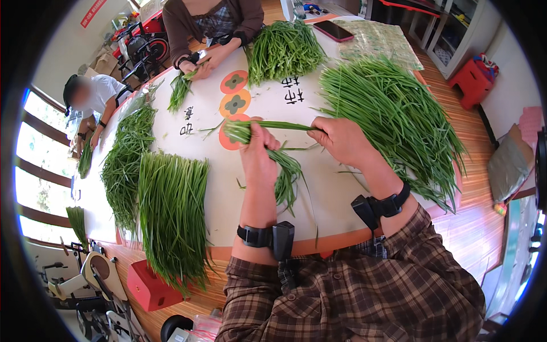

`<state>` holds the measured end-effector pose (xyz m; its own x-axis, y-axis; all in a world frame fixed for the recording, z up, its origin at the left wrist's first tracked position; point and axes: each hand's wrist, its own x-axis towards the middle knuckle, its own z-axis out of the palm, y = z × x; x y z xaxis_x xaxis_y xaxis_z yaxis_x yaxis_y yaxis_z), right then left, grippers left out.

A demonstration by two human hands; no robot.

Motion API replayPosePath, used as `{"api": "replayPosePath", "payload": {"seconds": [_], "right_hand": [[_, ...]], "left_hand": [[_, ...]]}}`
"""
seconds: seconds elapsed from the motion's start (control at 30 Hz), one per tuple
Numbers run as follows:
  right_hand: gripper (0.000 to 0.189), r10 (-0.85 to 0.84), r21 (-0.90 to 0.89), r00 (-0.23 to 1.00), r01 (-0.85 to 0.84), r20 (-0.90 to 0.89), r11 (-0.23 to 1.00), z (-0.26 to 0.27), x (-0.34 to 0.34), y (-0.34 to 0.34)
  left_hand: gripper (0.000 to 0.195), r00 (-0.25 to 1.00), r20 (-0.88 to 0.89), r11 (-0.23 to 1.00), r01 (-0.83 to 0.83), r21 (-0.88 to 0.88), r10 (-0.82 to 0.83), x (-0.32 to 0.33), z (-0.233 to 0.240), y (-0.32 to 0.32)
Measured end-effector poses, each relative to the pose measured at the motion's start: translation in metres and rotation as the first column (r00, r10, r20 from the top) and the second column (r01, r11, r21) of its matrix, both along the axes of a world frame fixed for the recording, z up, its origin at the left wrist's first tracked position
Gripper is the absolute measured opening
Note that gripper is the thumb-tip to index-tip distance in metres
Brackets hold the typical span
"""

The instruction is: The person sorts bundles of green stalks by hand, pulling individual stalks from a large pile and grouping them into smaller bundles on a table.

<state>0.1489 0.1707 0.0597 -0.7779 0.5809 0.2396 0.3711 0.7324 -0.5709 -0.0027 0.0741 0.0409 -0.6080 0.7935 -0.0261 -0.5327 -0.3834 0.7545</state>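
My left hand (259, 151) is closed around a small bunch of garlic chives (287, 171); the cut stem ends stick out at its upper left and the leaves droop below. A few long blades (284, 125) stretch from that bunch to my right hand (341, 139), whose thumb and fingers pinch their tips. To the right lies a large loose heap of chives (389, 115). On the left, a thick row of chives (173, 205) lies with its stem ends lined up and its leaves hanging over the table edge.
The table cover (226, 192) bears fruit prints and writing. Across from me a person's hands (205, 64) hold chives beside another pile (286, 51). A second person (100, 98) handles chives at the left. A phone (333, 30) lies at the far side. Red stools (151, 286) stand on the floor.
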Motion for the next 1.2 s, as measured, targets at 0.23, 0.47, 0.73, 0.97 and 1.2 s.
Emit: {"api": "replayPosePath", "payload": {"seconds": [0.23,0.47,0.73,0.97,1.2], "right_hand": [[0.025,-0.129,0.032,0.970,0.138,-0.207,0.990,0.002,0.015,0.021],[0.016,-0.300,-0.128,0.815,0.273,-0.496,0.954,0.003,0.023,0.040],[0.021,-0.041,-0.036,0.936,0.057,0.351,0.998,-0.003,0.034,0.034],[0.014,-0.024,-0.125,0.975,0.053,0.221,0.991,0.004,0.028,0.030],[0.021,-0.158,-0.467,0.960,0.033,-0.230,0.883,0.007,0.021,0.029]], "left_hand": [[0.026,0.854,-0.052,0.856,-0.515,0.048,0.517,-0.024,0.011,-0.006],[0.035,0.512,-0.105,0.515,-0.787,0.340,0.852,-0.050,0.036,-0.034],[0.035,0.681,-0.131,0.674,-0.645,0.360,0.721,-0.036,0.039,-0.041],[0.023,0.995,0.083,0.894,0.015,0.449,-0.058,-0.049,0.028,-0.043],[0.010,0.966,-0.097,0.965,0.249,0.084,-0.241,-0.007,0.023,-0.019]]}}
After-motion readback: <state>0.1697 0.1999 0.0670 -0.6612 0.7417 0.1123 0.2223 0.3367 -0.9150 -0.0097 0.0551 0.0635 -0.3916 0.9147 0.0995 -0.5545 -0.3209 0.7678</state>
